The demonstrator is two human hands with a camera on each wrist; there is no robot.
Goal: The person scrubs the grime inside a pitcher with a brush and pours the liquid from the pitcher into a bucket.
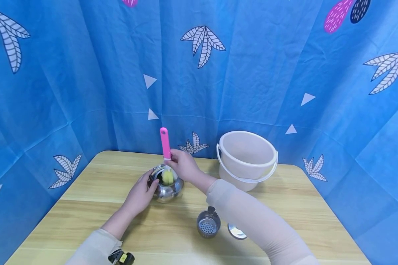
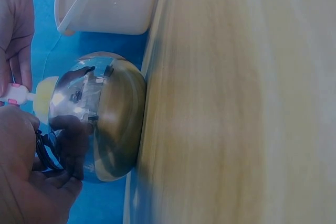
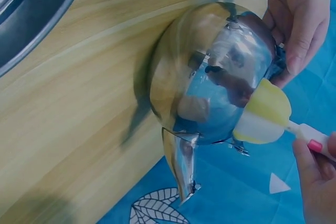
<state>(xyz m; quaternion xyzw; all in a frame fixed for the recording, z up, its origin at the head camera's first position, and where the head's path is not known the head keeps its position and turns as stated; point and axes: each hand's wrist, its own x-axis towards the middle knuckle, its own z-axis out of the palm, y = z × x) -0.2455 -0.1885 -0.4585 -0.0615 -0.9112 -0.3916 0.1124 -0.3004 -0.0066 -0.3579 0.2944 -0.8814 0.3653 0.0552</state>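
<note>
A shiny round metal teapot (image 1: 168, 192) stands on the table, its mouth uncovered. My left hand (image 1: 142, 192) grips it at the left side, thumb over the rim. In the right wrist view its spout (image 3: 181, 163) points away from that hand. My right hand (image 1: 185, 166) pinches a sponge brush by the lower part of its pink handle (image 1: 165, 142). The yellow and white sponge head (image 3: 265, 114) sits at the teapot's mouth, partly inside it. How far the sponge reaches in is hidden by the rim.
A white bucket (image 1: 232, 167) with its handle hanging at the front stands at the back right. Nearer me, a metal strainer cup (image 1: 208, 225) and a round metal lid (image 1: 235, 232) lie by my right forearm. Blue patterned cloth (image 1: 192, 92) hangs behind the table.
</note>
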